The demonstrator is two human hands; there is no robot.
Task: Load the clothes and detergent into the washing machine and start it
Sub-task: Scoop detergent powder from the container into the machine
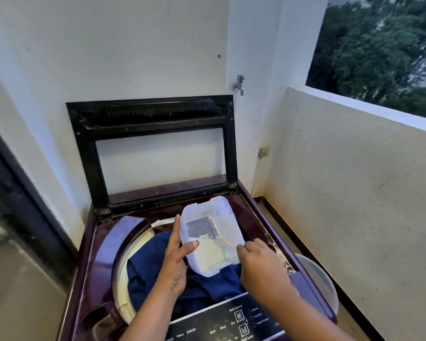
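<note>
Now the left hand (175, 264) is holding the white plastic container (212, 237) over the drum, its index finger lying straight along the left wall and its thumb pressing over the rim. The right hand (258, 267) is pinching the container's right edge with curled fingers. Blue clothes (153, 271) are lying in the washing machine (103, 254) just beneath. Its lid (89, 153) is standing open at the far side, and a pale bucket (320, 276) is sitting right of the machine.

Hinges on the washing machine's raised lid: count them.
2: one black metal hinge at the lower left corner of the black-framed lid, one at its lower right. None seems hidden.
</note>
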